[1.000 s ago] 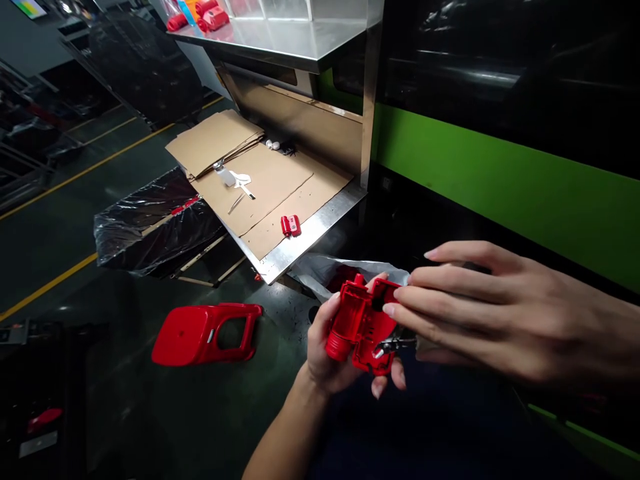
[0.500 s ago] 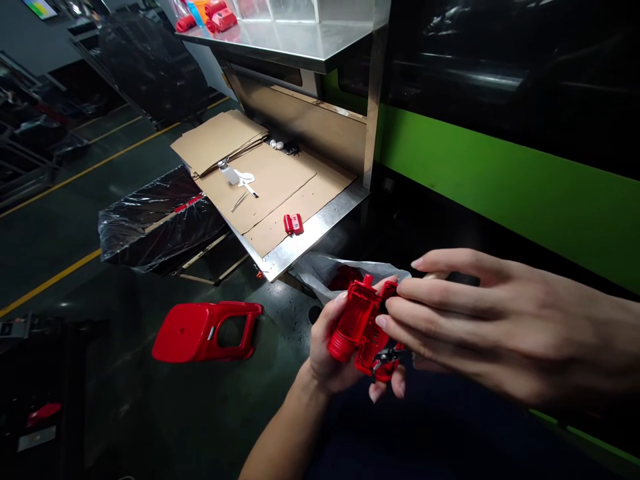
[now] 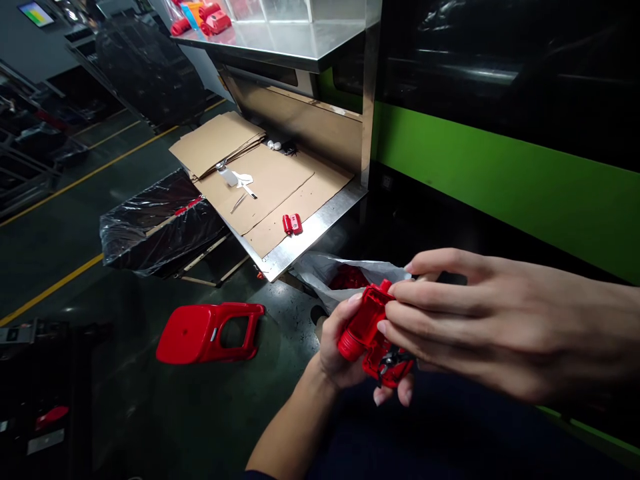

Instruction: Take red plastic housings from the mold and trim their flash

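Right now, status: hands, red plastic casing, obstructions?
Left hand holds opened red plastic casing. Right hand over it, grip hidden. Dark metal tool at casing's lower end. Right fingers block part of view.

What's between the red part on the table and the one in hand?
Head view: the table's metal edge, then an open whitish bag with red pieces inside.

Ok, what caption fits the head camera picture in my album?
Left hand cradles an open red plastic part, right hand holds a dark tool at it, metal table beyond.
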Motion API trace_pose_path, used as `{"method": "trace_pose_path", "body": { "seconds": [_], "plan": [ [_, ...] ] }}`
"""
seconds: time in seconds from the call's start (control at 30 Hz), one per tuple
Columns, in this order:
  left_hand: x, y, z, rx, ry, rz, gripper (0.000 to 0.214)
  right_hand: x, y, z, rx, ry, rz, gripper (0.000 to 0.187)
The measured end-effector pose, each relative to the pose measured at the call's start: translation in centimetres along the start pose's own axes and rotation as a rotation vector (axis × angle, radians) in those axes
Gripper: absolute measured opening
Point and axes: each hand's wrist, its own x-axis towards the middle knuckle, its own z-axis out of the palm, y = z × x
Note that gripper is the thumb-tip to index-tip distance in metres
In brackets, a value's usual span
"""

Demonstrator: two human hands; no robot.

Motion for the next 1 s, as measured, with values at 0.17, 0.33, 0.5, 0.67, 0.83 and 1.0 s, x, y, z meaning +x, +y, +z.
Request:
{"method": "trace_pose_path", "body": {
  "seconds": [0.17, 0.33, 0.5, 0.67, 0.83, 1.0],
  "plan": [
    [0.4, -0.2, 0.0, -0.031, 0.002, 0.017, 0.07, 0.5, 0.1, -0.3, -0.093, -0.045, -0.074, 0.041],
    [0.8, -0.2, 0.1, -0.101, -0.018, 0.011, 0.061, 1.0, 0.3, -0.5, -0.17, -0.116, -0.174, 0.044],
    [1.5, -0.7, -0.9, -0.121, -0.056, 0.021, 0.055, 1.1, 0.5, -0.5, -0.147, -0.121, -0.2, 0.04],
    [2.2, -1.3, -2.1, -0.196, -0.125, 0.045, 0.056, 0.3, 0.8, 0.1, -0.162, -0.108, -0.185, 0.039],
    [1.8, -0.6, -1.3, -0.143, -0.009, 0.188, 0.066, -1.7, 1.6, 0.3, -0.294, 0.004, -0.136, 0.026],
    [1.4, -0.2, 0.3, -0.043, 0.262, 0.437, 0.062, -4.2, 0.7, 3.4, -0.077, 0.186, 0.167, 0.032]
  ]
}}
